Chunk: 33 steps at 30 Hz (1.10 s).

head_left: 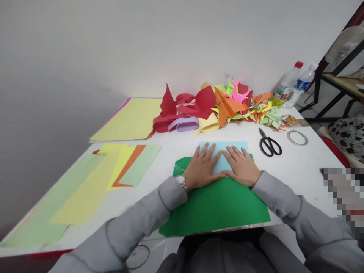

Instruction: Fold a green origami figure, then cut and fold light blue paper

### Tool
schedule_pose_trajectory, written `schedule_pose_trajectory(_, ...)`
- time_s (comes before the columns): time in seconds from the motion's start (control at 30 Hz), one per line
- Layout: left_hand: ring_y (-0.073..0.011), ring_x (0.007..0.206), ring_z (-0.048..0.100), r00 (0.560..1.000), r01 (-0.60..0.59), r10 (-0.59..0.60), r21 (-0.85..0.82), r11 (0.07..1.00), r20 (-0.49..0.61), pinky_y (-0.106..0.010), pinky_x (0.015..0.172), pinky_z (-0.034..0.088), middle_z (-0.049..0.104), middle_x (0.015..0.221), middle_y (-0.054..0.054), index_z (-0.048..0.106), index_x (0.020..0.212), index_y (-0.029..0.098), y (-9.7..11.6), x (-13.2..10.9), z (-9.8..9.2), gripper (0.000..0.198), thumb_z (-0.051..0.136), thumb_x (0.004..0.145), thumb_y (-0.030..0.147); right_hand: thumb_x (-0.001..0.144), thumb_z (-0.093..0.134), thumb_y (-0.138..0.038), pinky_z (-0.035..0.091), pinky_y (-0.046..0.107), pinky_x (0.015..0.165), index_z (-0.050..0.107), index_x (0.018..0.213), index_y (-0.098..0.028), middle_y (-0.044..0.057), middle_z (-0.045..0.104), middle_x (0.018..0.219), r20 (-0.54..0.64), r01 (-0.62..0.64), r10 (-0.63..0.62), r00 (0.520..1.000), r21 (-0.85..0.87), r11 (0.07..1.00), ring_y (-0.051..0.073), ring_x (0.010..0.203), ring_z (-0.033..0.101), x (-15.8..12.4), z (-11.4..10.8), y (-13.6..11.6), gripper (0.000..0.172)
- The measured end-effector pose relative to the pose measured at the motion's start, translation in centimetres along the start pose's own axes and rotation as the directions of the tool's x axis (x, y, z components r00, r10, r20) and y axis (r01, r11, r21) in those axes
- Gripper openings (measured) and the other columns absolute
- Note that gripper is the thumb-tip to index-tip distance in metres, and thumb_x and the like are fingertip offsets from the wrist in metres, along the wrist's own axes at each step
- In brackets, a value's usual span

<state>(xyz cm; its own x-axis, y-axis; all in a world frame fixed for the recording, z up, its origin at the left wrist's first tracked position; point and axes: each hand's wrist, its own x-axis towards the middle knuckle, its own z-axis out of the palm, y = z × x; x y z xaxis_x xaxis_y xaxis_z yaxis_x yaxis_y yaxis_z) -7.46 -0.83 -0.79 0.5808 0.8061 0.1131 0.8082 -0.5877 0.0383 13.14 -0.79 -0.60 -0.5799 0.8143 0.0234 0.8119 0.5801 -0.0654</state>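
A light blue sheet of paper (220,163) lies over the far part of a green sheet (218,208), in front of me on the table. My left hand (203,167) rests flat on the left half of the blue paper, its fingers spread. On the right half, my right hand (240,165) presses down the same way with fingers apart. The thumbs and index fingers of both hands come close together near the middle. Whether the blue paper is folded, I cannot tell. Black-handled scissors (269,144) lie to the right of my right hand.
Folded paper figures (227,104) and curled red paper (199,102) are heaped along the wall. Yellow sheets (131,117) lie back left, with coloured strips (136,167) nearer. A tape roll (297,137) and two plastic bottles (290,85) are at the right.
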Motion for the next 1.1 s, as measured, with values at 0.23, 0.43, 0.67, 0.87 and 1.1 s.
schedule_pose_trajectory(0.23, -0.0406, 0.143, 0.018, 0.999, -0.043, 0.043, 0.022, 0.999, 0.01, -0.062, 0.112, 0.014, 0.026, 0.155, -0.021, 0.036, 0.147, 0.017, -1.0, -1.5, -0.1, 0.08, 0.032, 0.087, 0.07, 0.089, 0.034, -0.069, 0.021, 0.057, 0.113, 0.03, 0.149, -0.015, 0.015, 0.027, 0.156, -0.003, 0.001, -0.001, 1.0, -0.001, 1.0, 0.034, 0.143, 0.023, -0.1, 0.1, 0.1, 0.081)
schedule_pose_trajectory(0.43, -0.0354, 0.144, 0.019, 0.994, -0.096, 0.093, 0.049, 0.994, 0.059, -0.059, 0.114, 0.012, 0.026, 0.156, -0.018, 0.037, 0.146, 0.019, -1.6, -3.2, -1.4, 0.066, 0.032, 0.093, 0.059, 0.088, 0.036, -0.069, 0.02, 0.056, 0.114, 0.031, 0.149, -0.017, 0.014, 0.026, 0.156, 0.001, -0.004, 0.004, 1.0, 0.015, 1.0, 0.034, 0.143, 0.024, -0.1, 0.1, 0.0, 0.08)
schedule_pose_trajectory(0.67, -0.0326, 0.146, 0.012, 0.968, -0.197, 0.201, -0.041, 0.979, 0.149, -0.051, 0.117, 0.011, 0.021, 0.155, -0.025, 0.026, 0.146, 0.0, 2.7, -3.0, -1.5, 0.09, 0.021, 0.089, 0.069, 0.09, 0.036, -0.066, 0.019, 0.056, 0.114, 0.03, 0.149, -0.015, 0.014, 0.026, 0.156, -0.002, -0.008, 0.008, 1.0, 0.021, 1.0, 0.033, 0.144, 0.022, -0.1, 0.2, 0.0, 0.078)
schedule_pose_trajectory(0.87, -0.0359, 0.146, 0.006, 0.944, -0.221, 0.235, -0.083, 0.972, 0.231, -0.052, 0.117, 0.005, 0.016, 0.155, -0.028, 0.023, 0.146, -0.005, 2.7, -2.9, -1.2, 0.104, 0.022, 0.083, 0.077, 0.089, 0.037, -0.066, 0.019, 0.057, 0.114, 0.029, 0.149, -0.015, 0.014, 0.025, 0.157, 0.0, -0.003, 0.003, 1.0, 0.015, 1.0, 0.034, 0.144, 0.021, -0.1, 0.1, 0.1, 0.08)
schedule_pose_trajectory(1.1, -0.0378, 0.146, 0.004, 0.923, -0.308, 0.334, -0.151, 0.939, 0.191, -0.055, 0.116, 0.005, 0.02, 0.156, -0.022, 0.019, 0.15, 0.007, 1.1, -3.3, -1.0, 0.102, 0.032, 0.079, 0.079, 0.088, 0.038, -0.068, 0.017, 0.061, 0.113, 0.027, 0.15, -0.018, 0.016, 0.023, 0.157, -0.036, 0.02, -0.021, 0.999, -0.016, 1.0, 0.034, 0.144, 0.02, -0.3, 0.4, 0.3, 0.081)
